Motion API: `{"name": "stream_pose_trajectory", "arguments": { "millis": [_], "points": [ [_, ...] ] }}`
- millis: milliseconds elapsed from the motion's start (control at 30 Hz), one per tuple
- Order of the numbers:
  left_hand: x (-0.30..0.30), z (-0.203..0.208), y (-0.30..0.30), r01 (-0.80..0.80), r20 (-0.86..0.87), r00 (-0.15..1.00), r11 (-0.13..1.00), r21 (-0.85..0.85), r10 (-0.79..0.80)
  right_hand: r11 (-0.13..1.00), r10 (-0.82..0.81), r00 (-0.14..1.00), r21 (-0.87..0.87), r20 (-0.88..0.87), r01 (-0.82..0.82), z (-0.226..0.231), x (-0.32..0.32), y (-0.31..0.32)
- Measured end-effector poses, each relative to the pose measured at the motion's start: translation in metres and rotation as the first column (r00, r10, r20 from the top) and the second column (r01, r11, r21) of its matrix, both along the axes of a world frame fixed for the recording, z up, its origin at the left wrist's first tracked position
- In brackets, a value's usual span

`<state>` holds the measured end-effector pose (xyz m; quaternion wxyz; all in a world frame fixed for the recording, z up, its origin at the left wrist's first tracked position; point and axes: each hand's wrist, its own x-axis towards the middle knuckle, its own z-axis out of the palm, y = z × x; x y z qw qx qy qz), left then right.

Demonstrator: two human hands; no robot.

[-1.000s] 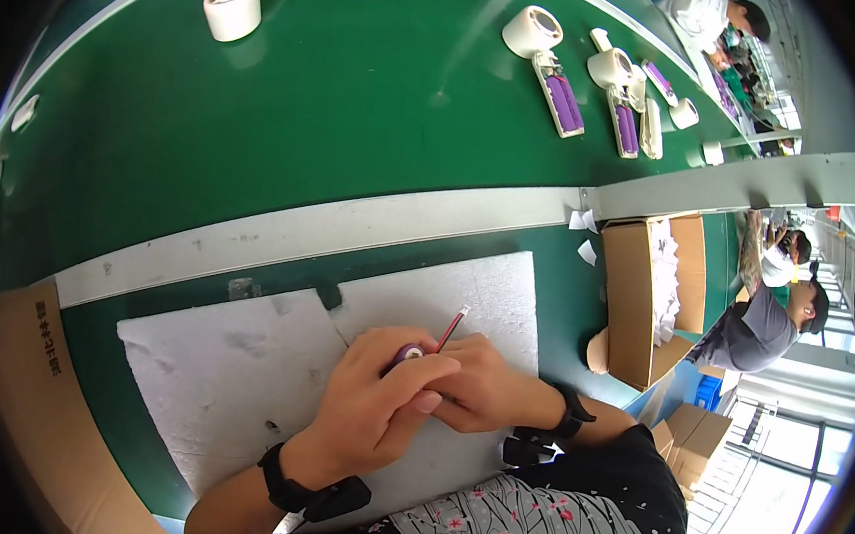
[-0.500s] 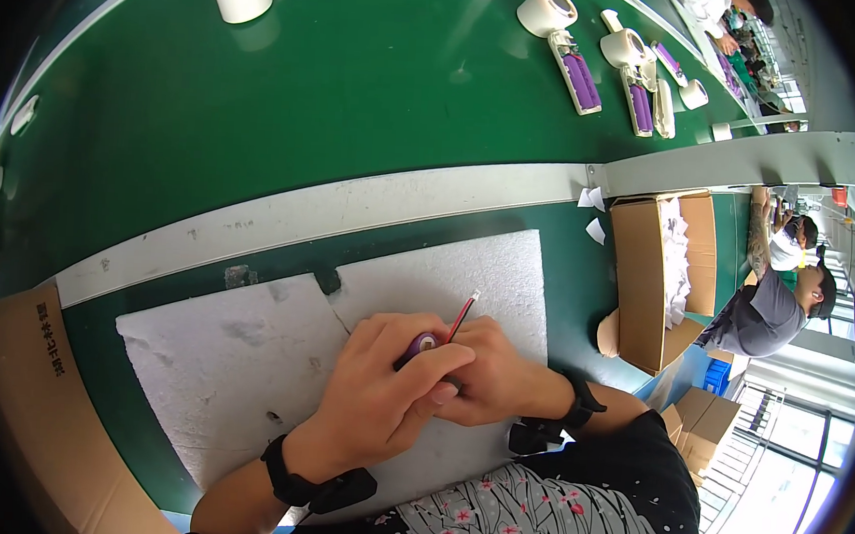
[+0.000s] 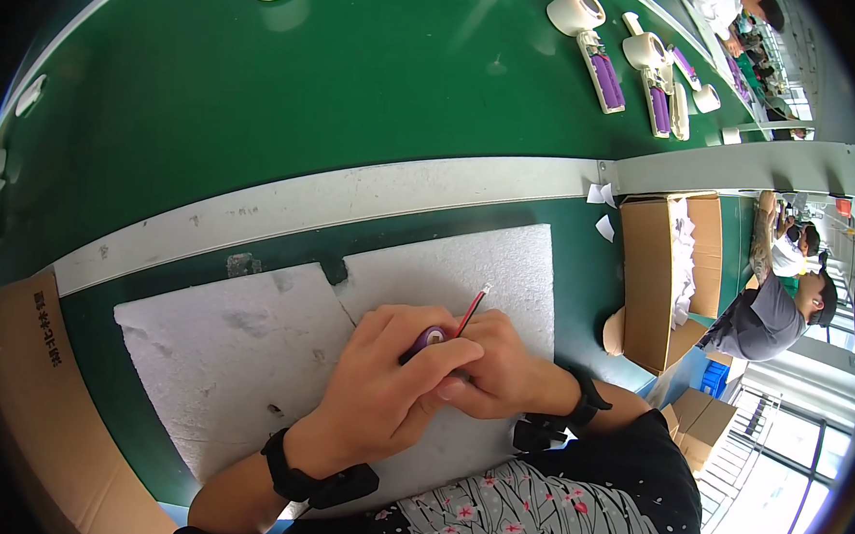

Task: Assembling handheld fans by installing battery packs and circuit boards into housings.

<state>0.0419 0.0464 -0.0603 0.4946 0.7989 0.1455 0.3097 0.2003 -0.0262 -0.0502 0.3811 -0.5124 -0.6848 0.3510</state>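
Observation:
Both my hands are together above a white foam board (image 3: 220, 343). My left hand (image 3: 373, 385) is closed around a purple battery (image 3: 432, 337), whose round end shows between the fingers. Pressed against it, my right hand (image 3: 507, 368) is closed too, with its fingertips mostly hidden behind the left hand. A red and black wire pair (image 3: 471, 311) with a small white plug (image 3: 486, 288) sticks up between the hands. How the right fingers hold the battery or its wires is covered.
Beyond a pale metal rail (image 3: 354, 184), a green surface carries white round-headed units (image 3: 576, 11) with purple batteries. On the right stands a cardboard box (image 3: 649, 283) of white paper scraps, with paper bits (image 3: 605, 227) beside it. Another carton (image 3: 81, 413) is at left; a person (image 3: 773, 309) sits at right.
The white units beyond the rail have shifted to the right relative to it. My hands keep nearly the same hold, and the view has shifted slightly.

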Motion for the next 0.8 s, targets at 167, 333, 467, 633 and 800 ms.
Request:
{"name": "stream_pose_trajectory", "arguments": {
  "millis": [167,333,467,633,800],
  "points": [
    [-0.0011,-0.0007,0.0,-0.01,0.023,1.0,1.0,-0.029,0.01,0.991,0.071,0.995,-0.118,0.067,-0.063,0.0043,0.002,-0.0025],
    [-0.0015,-0.0013,0.0001,-0.011,0.039,0.999,0.999,-0.048,0.013,0.994,0.064,0.996,-0.091,0.069,-0.058,0.0025,0.0012,-0.0013],
    [-0.0023,-0.002,0.0007,-0.007,0.05,0.999,0.998,-0.068,0.01,0.996,0.064,0.996,-0.061,0.056,-0.061,0.0027,0.002,0.0006],
    [-0.0034,-0.0005,0.0014,-0.008,0.053,0.998,0.994,-0.113,0.014,0.996,0.082,0.996,-0.051,0.042,-0.079,0.0057,0.0024,0.0029],
    [-0.003,-0.0008,0.0011,-0.006,0.048,0.999,0.994,-0.107,0.011,0.993,0.101,0.994,-0.063,0.042,-0.099,0.0039,0.0041,0.0009]
  ]
}}
